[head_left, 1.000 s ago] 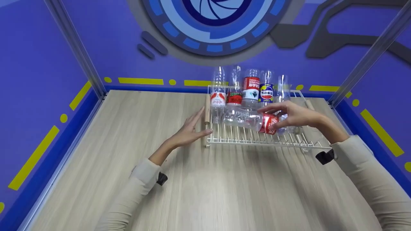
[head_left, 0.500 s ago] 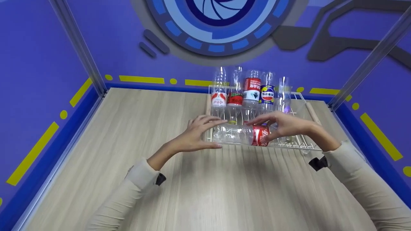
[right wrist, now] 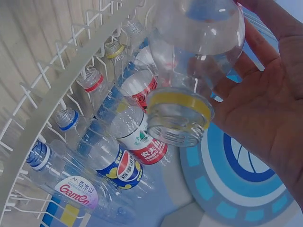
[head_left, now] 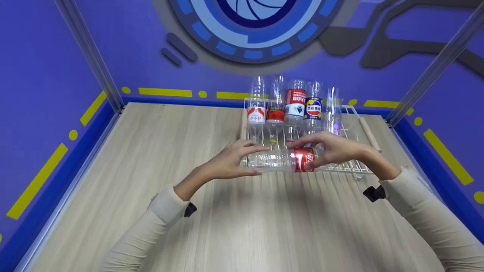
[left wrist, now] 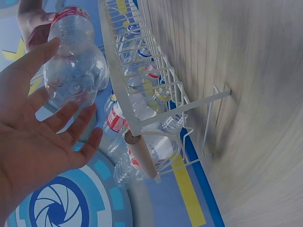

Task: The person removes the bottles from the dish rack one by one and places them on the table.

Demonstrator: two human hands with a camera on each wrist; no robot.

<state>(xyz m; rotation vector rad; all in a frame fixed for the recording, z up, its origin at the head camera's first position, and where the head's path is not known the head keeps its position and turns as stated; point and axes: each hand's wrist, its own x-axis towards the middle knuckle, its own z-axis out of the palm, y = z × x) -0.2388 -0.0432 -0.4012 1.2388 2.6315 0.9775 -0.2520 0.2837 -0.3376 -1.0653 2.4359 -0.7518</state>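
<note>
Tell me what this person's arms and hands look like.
Long, plain beige sleeves with creases cover both arms: left sleeve, right sleeve. A small black piece shows at the left sleeve's wrist end, a second black piece at the right's. The left hand and right hand wear no gloves.

5 bottles [head_left: 296,105] sit in the rack [left wrist: 117,71] on the table [head_left: 242,226]. Before them, 1 sideways bottle [head_left: 276,160] is between left hand [head_left: 231,161] and right hand [head_left: 336,148].

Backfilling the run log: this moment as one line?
right hand: grips clear bottle by red label | left hand: spread fingers near base, contact unclear | bottle: sideways, uncapped | rack: holds five others
</note>
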